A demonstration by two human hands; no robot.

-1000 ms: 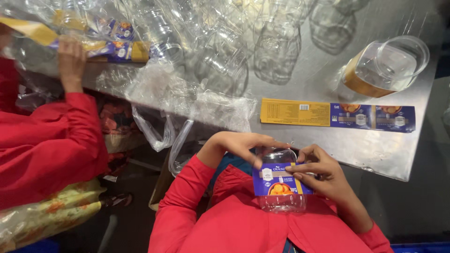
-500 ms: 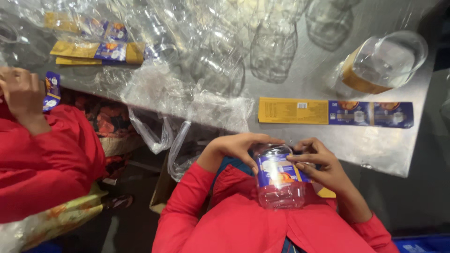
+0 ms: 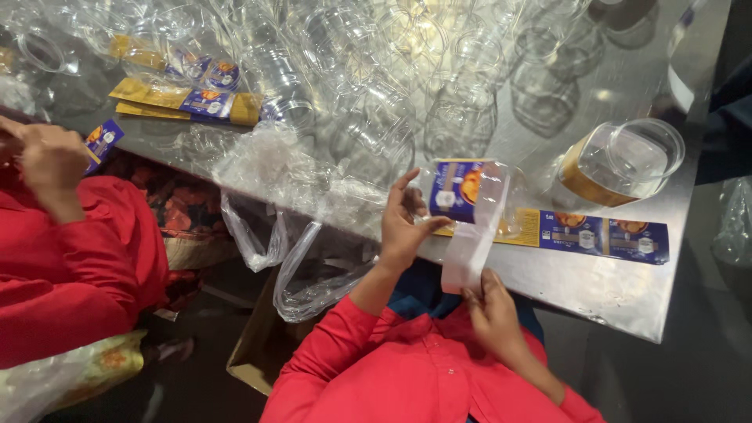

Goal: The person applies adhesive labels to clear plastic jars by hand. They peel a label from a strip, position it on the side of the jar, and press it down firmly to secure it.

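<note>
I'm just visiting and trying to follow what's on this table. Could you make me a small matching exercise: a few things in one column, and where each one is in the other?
Things:
1. clear jar with a blue label
2. translucent backing strip
3. flat blue and yellow label
4. tub with a gold band

Places:
A. lying flat on the metal table near its front edge
B. pinched in the right hand
C. lying on its side at the right of the table
D. held in the left hand

Pairs: 1-D, 2-B, 3-A, 4-C
</note>
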